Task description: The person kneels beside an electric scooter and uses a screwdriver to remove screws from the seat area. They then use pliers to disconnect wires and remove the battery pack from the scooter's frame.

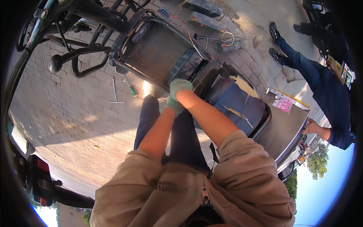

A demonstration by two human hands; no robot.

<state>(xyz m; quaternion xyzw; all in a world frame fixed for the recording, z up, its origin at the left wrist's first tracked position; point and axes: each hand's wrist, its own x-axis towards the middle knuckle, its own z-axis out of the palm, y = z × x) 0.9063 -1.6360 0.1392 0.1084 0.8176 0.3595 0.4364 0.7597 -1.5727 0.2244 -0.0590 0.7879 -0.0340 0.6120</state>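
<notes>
My right hand (180, 87), in a pale green glove, is closed at the near edge of an open footwell (151, 45) on an electric vehicle; what it grips is hidden. My left hand (172, 104), also gloved, sits just below and behind it, its fingers hidden. A dark panel (181, 66) lies just beyond my hands in the footwell. A cracked blue-black seat (232, 109) with exposed foam is beside my hands on the right. A green-handled screwdriver (132, 90) and a T-handled wrench (114, 90) lie on the paving to the left.
Dark blocks (206, 20) with cables lie beyond the footwell. Black metal bars (90, 49) fill the upper left, and a handlebar (43, 181) the lower left. Another person (317, 83) is at the right, a hand (311, 128) at the edge of a flat panel (287, 125).
</notes>
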